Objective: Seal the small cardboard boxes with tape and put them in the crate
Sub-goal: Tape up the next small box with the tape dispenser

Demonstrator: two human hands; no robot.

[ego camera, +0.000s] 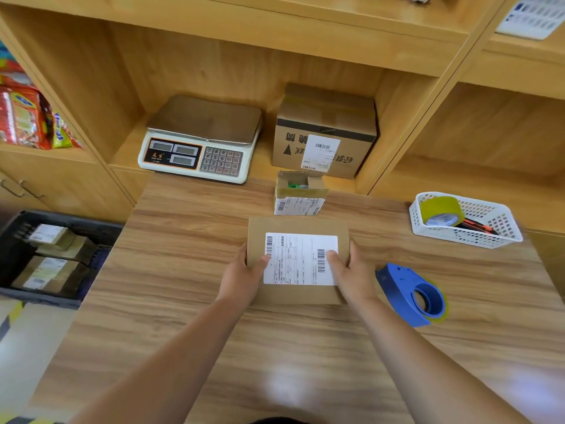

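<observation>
Beneath wooden shelves, table with box

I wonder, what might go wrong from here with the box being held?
Both the left hand and right hand grip the box, while the tape dispenser lies apart on the right; letting go to reach it may shift the box. Tape might also cover the label and its barcodes.

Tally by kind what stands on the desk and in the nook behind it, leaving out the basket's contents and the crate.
Cardboard boxes: 3 (held box, open small box, large box)
Scales: 1
Tape dispensers: 1
Baskets: 1
Total: 6
</observation>
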